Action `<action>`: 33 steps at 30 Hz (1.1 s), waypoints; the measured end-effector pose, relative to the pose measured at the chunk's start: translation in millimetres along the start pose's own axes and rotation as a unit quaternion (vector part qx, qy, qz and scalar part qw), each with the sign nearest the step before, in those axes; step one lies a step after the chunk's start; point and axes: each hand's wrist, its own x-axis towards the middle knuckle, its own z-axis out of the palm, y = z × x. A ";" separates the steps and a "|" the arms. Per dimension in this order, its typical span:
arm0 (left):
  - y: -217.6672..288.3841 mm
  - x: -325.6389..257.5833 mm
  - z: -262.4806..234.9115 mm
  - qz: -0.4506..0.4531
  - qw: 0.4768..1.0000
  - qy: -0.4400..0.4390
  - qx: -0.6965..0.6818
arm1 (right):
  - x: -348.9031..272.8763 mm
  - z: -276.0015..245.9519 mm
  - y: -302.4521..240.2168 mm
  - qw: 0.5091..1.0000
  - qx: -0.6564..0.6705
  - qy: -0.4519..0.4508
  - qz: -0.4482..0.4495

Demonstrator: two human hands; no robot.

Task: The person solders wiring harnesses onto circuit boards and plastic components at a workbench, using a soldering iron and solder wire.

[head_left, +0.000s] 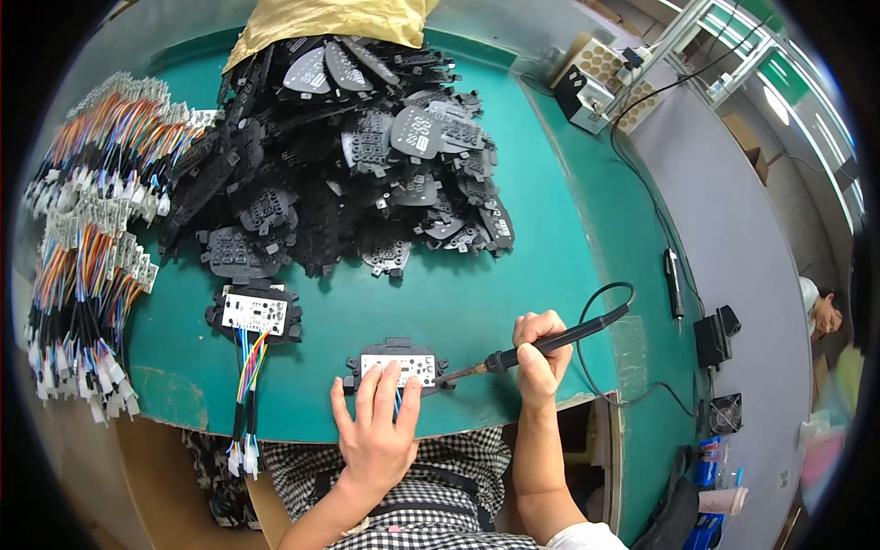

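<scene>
Board [397, 365] lies low centre of frame, long axis left-right; left hand [378, 423] presses flat on it, fingers spread; right hand [541, 356] closed around soldering iron [550, 344], tip pointing left at board's right edge.

The left hand [378, 431] covers the near edge of the small board [398, 364]; the soldering iron [541, 346] tip's contact point is too small to tell.
</scene>
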 end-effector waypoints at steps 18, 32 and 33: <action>1.5 -3.2 -2.9 -0.023 0.999 -0.002 0.028 | 11.2 49.9 8.8 0.988 0.001 0.040 0.148; -3.2 -10.3 -2.9 -0.031 0.999 0.003 0.008 | 2.7 58.6 14.4 0.989 -0.015 0.006 0.146; -3.5 -10.2 -3.3 -0.032 0.999 0.001 0.007 | 3.2 59.5 13.0 0.989 0.002 0.015 0.147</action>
